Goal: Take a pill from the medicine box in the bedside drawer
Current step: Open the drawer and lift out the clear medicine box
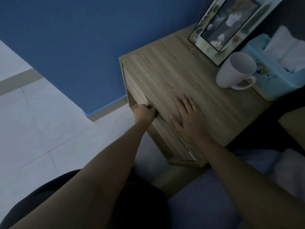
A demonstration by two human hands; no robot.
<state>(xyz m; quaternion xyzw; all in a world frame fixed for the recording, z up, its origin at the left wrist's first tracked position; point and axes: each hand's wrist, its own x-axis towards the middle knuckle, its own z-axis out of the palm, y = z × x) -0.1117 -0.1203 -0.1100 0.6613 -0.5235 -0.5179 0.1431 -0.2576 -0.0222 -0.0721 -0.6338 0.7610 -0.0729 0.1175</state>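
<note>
A light wooden bedside table stands against a blue wall. Its drawer front faces left and looks closed, or nearly so. My left hand has its fingers curled under the top edge of that drawer front, gripping it. My right hand lies flat with fingers spread on the tabletop near its front edge. The drawer's inside, the medicine box and any pill are hidden.
On the tabletop's far side stand a white mug, a framed picture leaning on the wall and a light blue tissue box. Pale floor tiles lie to the left. Bedding fills the lower right.
</note>
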